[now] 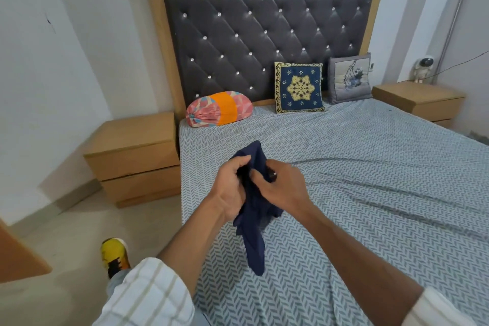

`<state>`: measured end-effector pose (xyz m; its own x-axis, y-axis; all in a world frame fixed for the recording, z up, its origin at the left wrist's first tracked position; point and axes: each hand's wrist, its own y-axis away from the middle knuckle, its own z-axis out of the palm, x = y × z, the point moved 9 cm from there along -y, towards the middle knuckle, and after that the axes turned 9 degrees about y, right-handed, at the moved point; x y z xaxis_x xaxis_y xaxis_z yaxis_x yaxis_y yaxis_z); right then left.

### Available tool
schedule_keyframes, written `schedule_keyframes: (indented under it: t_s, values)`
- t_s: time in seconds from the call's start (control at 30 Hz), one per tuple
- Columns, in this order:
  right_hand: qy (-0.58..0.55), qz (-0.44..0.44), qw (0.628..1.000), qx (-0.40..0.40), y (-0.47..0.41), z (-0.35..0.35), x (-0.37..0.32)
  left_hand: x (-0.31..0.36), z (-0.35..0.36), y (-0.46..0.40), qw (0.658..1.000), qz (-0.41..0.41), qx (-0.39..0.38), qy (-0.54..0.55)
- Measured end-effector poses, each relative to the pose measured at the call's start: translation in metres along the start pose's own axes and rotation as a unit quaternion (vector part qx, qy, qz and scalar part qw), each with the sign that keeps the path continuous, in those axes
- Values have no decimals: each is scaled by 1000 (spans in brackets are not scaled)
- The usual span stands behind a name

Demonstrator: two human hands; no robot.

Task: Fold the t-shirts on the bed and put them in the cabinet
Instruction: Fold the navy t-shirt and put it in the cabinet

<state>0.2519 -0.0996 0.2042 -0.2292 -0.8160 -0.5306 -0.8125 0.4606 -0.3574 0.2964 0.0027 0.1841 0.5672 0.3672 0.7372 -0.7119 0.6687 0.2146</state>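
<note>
Above the herringbone-sheeted bed (pixel 344 167), your left hand (pixel 232 190) and right hand (pixel 283 188) each clutch the bunched navy t-shirt (pixel 255 222), lifted with its tail dangling. Folding appears barely begun; next, spread it flat on the sheet.

Premises: a bedroom in a home. Evidence: a double bed (pixel 370 167) with grey herringbone-patterned sheet, a wood-framed headboard (pixel 264 34) with dark tufted, studded padding, three decorative cushions against it, a light wooden two-drawer nightstand (pixel 135 159) at each side, plain white walls, pale tiled floor.
</note>
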Motion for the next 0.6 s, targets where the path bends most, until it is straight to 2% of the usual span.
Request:
schedule_keyframes:
  t_s: [0.07,0.17,0.23,0.27,0.3,0.33,0.43,0.47,0.53,0.6]
  values:
    - [-29,-22,999,-24,-6,-5,-16,5,7,2,999,5,-35,9]
    - [-14,-51,998,-45,-18,-7,-26,15,9,4,998,7,-62,19]
    - [-4,-58,998,-23,-31,-16,-23,26,0,3,998,37,-24,-44]
    - [-9,-62,998,-17,-39,-22,-23,38,-8,3,991,73,22,-111]
    - [-21,-69,997,-20,-45,-27,-26,52,-16,5,971,115,77,-197]
    - [-33,-81,996,-29,-50,-33,-30,69,-23,9,935,162,133,-286]
    - [-57,-125,990,-38,-61,-51,-55,112,-25,21,799,267,242,-481]
    - [-68,-138,987,-40,-63,-57,-63,119,-22,18,763,278,247,-529]
    - [-83,-155,983,-49,-70,-68,-77,126,-14,6,714,285,221,-600]
    - [-83,-161,982,-51,-78,-80,-84,128,-15,-6,705,249,190,-636]
